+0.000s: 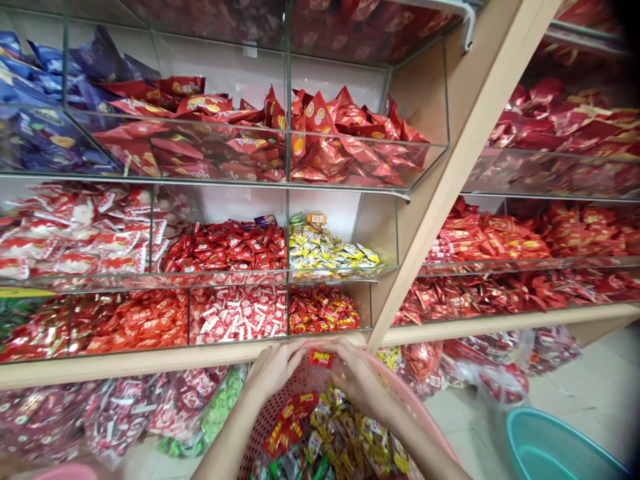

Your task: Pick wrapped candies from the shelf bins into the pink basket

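Note:
Both hands reach over a pink plastic basket point(425, 417) with perforated walls, just under the shelf's front edge. My left hand point(276, 367) is at the basket's far left side, fingers stretched inward and slightly bent. Opposite it, my right hand point(356, 375) curves inward with its fingers apart. Between them is a red wrapped candy point(321, 359) with yellow lettering; whether fingers touch it I cannot tell. Inside the basket lie more red candies point(283, 433), many yellow-brown wrapped candies point(350, 430) and some green-wrapped ones point(290, 465).
Ahead stands a wooden shelf point(200, 360) with clear compartments. Its lowest row holds red-and-yellow candies point(325, 310) and red-and-white candies point(245, 313); yellow-and-white candies point(325, 250) sit above. Bagged candies point(125, 413) lie underneath. A teal tub point(560, 443) is on the floor at right.

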The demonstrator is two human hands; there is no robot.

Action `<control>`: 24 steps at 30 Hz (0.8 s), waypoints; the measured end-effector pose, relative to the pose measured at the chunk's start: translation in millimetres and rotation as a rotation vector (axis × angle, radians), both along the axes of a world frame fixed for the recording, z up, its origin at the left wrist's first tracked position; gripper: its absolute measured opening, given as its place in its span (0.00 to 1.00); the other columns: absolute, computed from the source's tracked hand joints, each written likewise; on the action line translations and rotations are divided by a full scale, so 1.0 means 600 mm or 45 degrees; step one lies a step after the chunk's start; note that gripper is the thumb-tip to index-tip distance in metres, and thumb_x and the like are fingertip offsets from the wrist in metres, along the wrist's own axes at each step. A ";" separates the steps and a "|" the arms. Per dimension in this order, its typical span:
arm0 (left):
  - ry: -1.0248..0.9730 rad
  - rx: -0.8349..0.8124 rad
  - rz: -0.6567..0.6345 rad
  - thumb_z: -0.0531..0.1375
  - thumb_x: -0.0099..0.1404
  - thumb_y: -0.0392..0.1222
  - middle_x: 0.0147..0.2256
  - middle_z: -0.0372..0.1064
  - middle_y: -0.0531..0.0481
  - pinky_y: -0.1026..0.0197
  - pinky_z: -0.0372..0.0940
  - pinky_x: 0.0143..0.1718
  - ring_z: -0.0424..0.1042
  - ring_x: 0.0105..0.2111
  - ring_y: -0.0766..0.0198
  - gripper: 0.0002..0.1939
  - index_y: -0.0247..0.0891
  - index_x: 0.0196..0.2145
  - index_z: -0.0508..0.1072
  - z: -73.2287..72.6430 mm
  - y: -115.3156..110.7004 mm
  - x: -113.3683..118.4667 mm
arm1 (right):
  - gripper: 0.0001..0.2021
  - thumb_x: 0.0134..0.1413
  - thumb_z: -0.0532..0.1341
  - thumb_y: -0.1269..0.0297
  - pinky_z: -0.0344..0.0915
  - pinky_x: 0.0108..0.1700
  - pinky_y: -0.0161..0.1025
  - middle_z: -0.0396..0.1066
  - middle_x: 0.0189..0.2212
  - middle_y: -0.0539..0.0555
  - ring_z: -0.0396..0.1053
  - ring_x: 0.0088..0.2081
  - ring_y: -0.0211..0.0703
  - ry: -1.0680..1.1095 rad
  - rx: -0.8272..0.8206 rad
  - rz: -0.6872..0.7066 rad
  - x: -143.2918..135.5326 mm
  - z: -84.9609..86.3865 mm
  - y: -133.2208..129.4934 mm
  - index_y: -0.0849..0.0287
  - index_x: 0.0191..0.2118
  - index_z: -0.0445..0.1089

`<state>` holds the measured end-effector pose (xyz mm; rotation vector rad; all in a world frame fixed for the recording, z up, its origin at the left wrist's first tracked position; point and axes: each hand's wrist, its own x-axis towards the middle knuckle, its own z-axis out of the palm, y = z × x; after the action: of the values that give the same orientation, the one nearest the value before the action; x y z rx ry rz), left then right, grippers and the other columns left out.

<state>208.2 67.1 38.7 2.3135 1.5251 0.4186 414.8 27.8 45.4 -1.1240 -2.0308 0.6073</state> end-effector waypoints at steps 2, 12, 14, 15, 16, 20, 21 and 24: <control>0.009 0.002 0.012 0.38 0.63 0.58 0.48 0.69 0.55 0.54 0.60 0.48 0.68 0.47 0.57 0.24 0.58 0.52 0.62 0.000 0.000 0.000 | 0.21 0.50 0.56 0.72 0.58 0.49 0.40 0.64 0.46 0.53 0.61 0.48 0.44 -0.109 -0.054 0.045 -0.001 -0.024 -0.014 0.50 0.51 0.60; 0.052 0.010 0.022 0.39 0.63 0.57 0.48 0.70 0.53 0.55 0.60 0.49 0.68 0.47 0.58 0.25 0.54 0.52 0.63 0.005 -0.001 0.003 | 0.26 0.48 0.59 0.68 0.55 0.49 0.42 0.60 0.49 0.53 0.56 0.49 0.47 -0.618 -0.096 0.176 -0.054 -0.086 -0.017 0.50 0.55 0.56; 0.055 0.016 0.027 0.39 0.63 0.57 0.48 0.70 0.53 0.55 0.60 0.48 0.68 0.47 0.57 0.25 0.54 0.52 0.63 0.004 -0.001 0.002 | 0.23 0.49 0.59 0.66 0.55 0.48 0.42 0.60 0.48 0.51 0.56 0.47 0.47 -0.671 -0.033 0.202 -0.066 -0.089 -0.023 0.49 0.53 0.58; 0.052 0.019 0.026 0.39 0.63 0.57 0.48 0.70 0.53 0.54 0.60 0.48 0.68 0.47 0.57 0.25 0.54 0.52 0.63 0.003 -0.001 0.002 | 0.20 0.50 0.59 0.66 0.55 0.47 0.42 0.61 0.46 0.50 0.56 0.46 0.46 -0.697 -0.001 0.229 -0.071 -0.093 -0.026 0.48 0.50 0.60; 0.047 0.020 0.023 0.38 0.63 0.57 0.48 0.70 0.53 0.54 0.60 0.49 0.68 0.47 0.57 0.25 0.54 0.52 0.63 0.002 -0.002 0.002 | 0.17 0.51 0.59 0.65 0.55 0.46 0.42 0.62 0.44 0.49 0.57 0.45 0.45 -0.723 0.030 0.256 -0.077 -0.098 -0.029 0.48 0.48 0.62; 0.041 0.014 0.014 0.39 0.63 0.57 0.48 0.69 0.53 0.54 0.60 0.49 0.68 0.48 0.57 0.25 0.54 0.52 0.63 0.001 -0.002 0.002 | 0.06 0.55 0.55 0.66 0.56 0.43 0.40 0.64 0.39 0.50 0.58 0.42 0.43 -0.835 0.153 0.252 -0.094 -0.133 -0.033 0.53 0.39 0.67; 0.042 0.014 0.013 0.39 0.63 0.57 0.48 0.69 0.53 0.54 0.60 0.49 0.68 0.48 0.57 0.25 0.54 0.52 0.63 0.002 -0.002 0.002 | 0.06 0.56 0.54 0.66 0.56 0.42 0.40 0.64 0.38 0.50 0.58 0.41 0.43 -0.863 0.181 0.228 -0.097 -0.140 -0.032 0.55 0.36 0.67; 0.039 0.021 0.006 0.39 0.63 0.56 0.49 0.68 0.54 0.54 0.60 0.49 0.67 0.48 0.57 0.24 0.55 0.52 0.62 0.003 -0.002 0.002 | 0.07 0.58 0.52 0.65 0.57 0.40 0.39 0.66 0.36 0.51 0.60 0.40 0.43 -0.907 0.250 0.186 -0.099 -0.149 -0.026 0.57 0.32 0.66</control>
<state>209.7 66.0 40.3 2.3397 1.5475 0.4001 355.6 12.1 -44.3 -1.1821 -2.7191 0.0528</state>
